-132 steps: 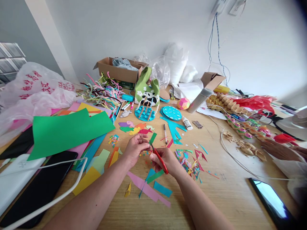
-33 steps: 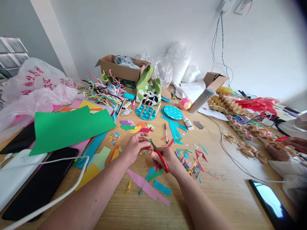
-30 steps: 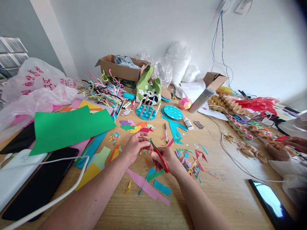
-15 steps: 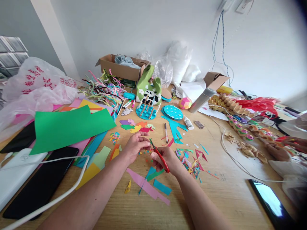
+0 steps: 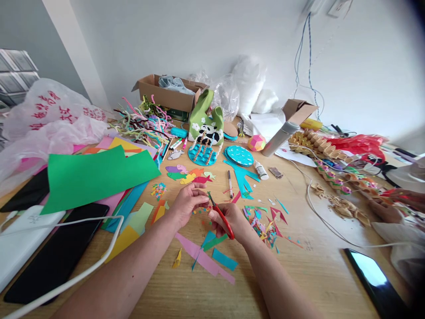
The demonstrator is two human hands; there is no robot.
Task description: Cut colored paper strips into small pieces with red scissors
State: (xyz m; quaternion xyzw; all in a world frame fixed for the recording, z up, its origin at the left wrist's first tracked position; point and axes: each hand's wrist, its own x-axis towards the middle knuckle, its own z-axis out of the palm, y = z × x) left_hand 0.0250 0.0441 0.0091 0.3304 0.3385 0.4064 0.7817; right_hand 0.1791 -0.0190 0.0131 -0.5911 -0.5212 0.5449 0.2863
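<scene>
My right hand (image 5: 226, 221) is closed round the handles of red scissors (image 5: 223, 219), whose blades point up and left toward my left hand (image 5: 191, 203). The left fingers pinch a tiny green piece of paper (image 5: 209, 195) at the blade tips. Below my hands lie a pink paper strip (image 5: 202, 258) and a blue paper piece (image 5: 225, 259). Small paper scraps (image 5: 264, 223) are heaped to the right. Colourful paper fish (image 5: 188, 178) lie beyond my left hand, with a small pile of paper bits (image 5: 159, 191) to its left.
Green paper (image 5: 96, 177), a black phone (image 5: 59, 252) and a white power bank (image 5: 25, 248) are at left. A grey bottle (image 5: 280, 139), a white cable (image 5: 318, 215) and a lit phone (image 5: 375, 281) are at right. Another person's hands (image 5: 387, 210) are at the far right.
My hands and the scissors have hardly moved. At the far right, the other person's hands have shifted slightly.
</scene>
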